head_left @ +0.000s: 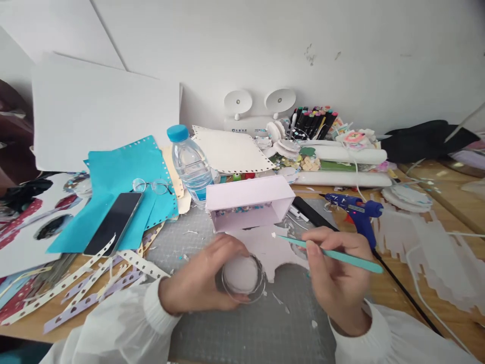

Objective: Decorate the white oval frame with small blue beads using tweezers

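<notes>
My left hand is wrapped round a small clear round container with a white disc inside, over the grey cutting mat. On the right, my right hand grips teal tweezers, whose tip points left and bears a tiny white piece. Beyond both hands stands a pale lilac open-fronted box with small coloured bits inside. A cut sheet of pale card lies in front of the box, partly under the tweezers' tip.
A blue glue gun with a cord lies at the right. Behind the mat stand a water bottle and marker pens. Punched paper strips, a phone, glasses and blue sheets lie at the left.
</notes>
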`<state>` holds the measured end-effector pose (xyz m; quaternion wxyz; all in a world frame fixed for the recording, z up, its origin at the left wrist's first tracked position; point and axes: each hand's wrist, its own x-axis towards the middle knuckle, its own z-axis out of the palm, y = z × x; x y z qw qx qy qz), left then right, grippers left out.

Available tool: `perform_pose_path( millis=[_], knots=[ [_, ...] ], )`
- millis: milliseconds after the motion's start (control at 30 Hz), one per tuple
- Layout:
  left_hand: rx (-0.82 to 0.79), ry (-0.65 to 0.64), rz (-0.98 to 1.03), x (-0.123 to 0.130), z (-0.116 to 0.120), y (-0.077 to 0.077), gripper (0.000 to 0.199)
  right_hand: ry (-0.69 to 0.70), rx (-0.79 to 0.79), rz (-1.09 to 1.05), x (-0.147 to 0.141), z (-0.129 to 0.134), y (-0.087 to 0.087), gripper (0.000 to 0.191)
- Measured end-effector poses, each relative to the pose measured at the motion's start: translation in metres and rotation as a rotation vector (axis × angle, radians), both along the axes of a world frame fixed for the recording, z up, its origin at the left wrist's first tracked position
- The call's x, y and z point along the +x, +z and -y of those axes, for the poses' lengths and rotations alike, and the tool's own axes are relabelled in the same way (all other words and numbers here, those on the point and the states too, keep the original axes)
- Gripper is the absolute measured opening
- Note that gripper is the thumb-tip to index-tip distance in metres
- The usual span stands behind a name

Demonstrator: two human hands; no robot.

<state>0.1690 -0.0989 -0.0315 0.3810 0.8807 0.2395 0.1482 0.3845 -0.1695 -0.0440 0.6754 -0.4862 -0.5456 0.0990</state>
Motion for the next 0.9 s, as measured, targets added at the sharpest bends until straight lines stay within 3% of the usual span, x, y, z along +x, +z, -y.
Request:
perform_pose_path(
  millis=[100, 200, 333, 533, 733, 900],
  knots=[
    [-0.05, -0.088, 0.187, -0.003, -0.008, 0.002, 0.06, -0.024, -0.07, -0.093, 0.0, 0.003, 0.001, 0.016],
    [-0.121, -0.056, 0.307, -0.007, -0.009, -0.005, 0.068, -0.021, -0.139, -0.137, -0.001, 0.006, 0.0, 0.014],
    [-0.403, 0.026, 0.385, -0.009, -0.003, -0.016, 0.081, 0.011, -0.182, -0.1, -0.006, 0.007, 0.001, 0.014],
    [-0.636, -0.051, 0.475, -0.007, 0.003, -0.018, 0.098, 0.09, -0.149, -0.058, -0.012, 0.008, 0.006, 0.015],
    [-0.764, -0.003, 0.497, -0.004, 0.0, -0.013, 0.082, 0.088, -0.159, -0.061, -0.013, 0.008, 0.008, 0.015],
    [-0.8, 0.179, 0.39, -0.002, -0.003, -0.008, 0.055, 0.063, -0.203, -0.09, -0.012, 0.008, 0.005, 0.014]
  ],
)
